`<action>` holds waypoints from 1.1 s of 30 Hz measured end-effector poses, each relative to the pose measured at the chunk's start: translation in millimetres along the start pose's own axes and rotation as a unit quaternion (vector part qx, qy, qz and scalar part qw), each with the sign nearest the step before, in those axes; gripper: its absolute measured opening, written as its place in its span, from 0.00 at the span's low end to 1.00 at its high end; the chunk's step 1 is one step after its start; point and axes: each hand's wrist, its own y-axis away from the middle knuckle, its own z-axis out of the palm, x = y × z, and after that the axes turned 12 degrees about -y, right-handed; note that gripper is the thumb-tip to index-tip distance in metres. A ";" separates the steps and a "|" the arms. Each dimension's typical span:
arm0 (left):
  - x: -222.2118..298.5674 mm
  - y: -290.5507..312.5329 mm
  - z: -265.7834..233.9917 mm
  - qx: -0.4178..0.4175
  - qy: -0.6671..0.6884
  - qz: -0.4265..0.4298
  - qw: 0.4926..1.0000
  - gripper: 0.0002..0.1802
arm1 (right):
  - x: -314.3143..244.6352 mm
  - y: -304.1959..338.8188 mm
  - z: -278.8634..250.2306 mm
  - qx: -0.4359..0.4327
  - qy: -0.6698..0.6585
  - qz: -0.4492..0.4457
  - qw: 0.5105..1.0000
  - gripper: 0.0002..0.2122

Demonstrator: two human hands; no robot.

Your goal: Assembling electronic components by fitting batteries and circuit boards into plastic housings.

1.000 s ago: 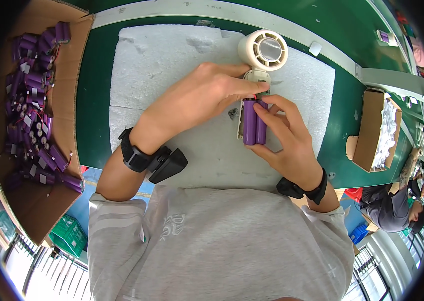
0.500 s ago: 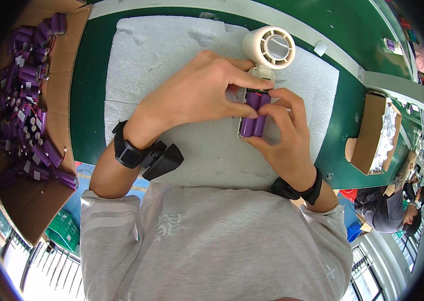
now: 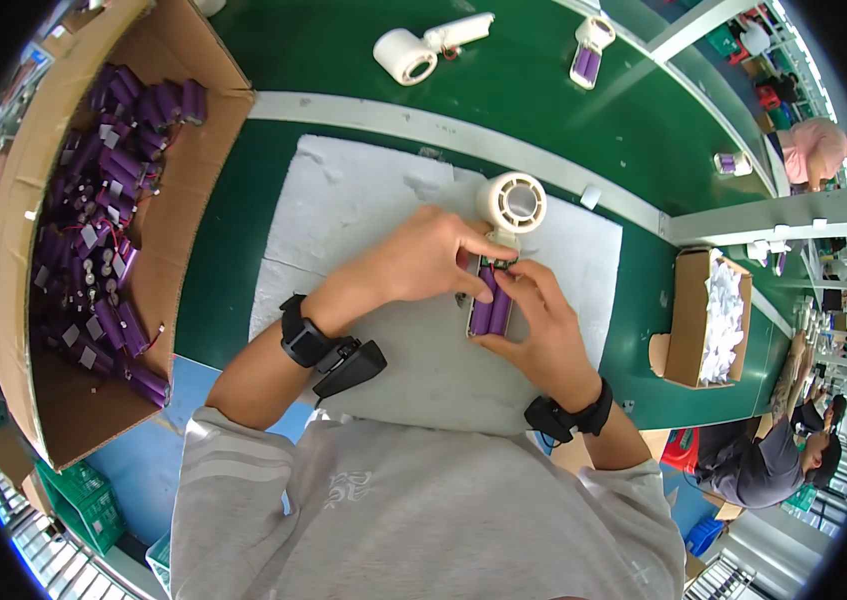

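Foam sheet [image 3: 338, 205], white at its far part and greyer near the person, lies on the green table [image 3: 643, 360], its far edge close to a pale rail [image 3: 373, 114]. Strips of green tabletop separate it from boxes on both sides, and the sheet's margin left of the hands is wider than the right one. Beyond the rail lie a white fan [image 3: 403, 55] and, farther right, a second fan [image 3: 595, 32] showing purple cells.

The large left cardboard box [image 3: 205, 180] holds a jumbled heap of purple battery packs [image 3: 108, 240] with red wires and white tabs; the smaller right cardboard box [image 3: 685, 330] is filled with white pieces [image 3: 721, 325].

Over the sheet, the cream handheld fan [image 3: 492, 205] points its head away, its open handle [image 3: 471, 325] toward the person and carrying two purple cells [image 3: 489, 318] side by side. The right hand [image 3: 550, 335] has its grip closed around the handle, thumb at the near end, fingertips on the cells. The left hand [image 3: 423, 255] sets thumb on a cell and forefinger near the green circuit board [image 3: 498, 262]; its other fingers are hidden, so whether its grip holds or only presses cannot be told. Fingers partly cover the board, and its wiring is too small to trace.
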 end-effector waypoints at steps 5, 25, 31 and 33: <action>-7.3 0.6 7.6 0.037 0.018 0.024 0.999 0.28 | -7.0 -5.1 0.0 0.026 0.057 0.016 0.998 0.31; -95.5 54.1 -160.3 0.558 -0.229 -0.384 0.699 0.27 | 109.9 -249.9 -43.2 -0.042 0.316 -0.108 0.942 0.31; -139.2 63.3 -188.3 0.458 -0.297 -0.444 0.711 0.25 | 110.0 -241.9 -35.1 -0.002 0.292 -0.043 0.956 0.27; -160.6 67.7 -189.1 0.485 -0.298 -0.409 0.713 0.23 | 102.0 -250.3 -32.5 0.003 0.361 -0.001 0.933 0.24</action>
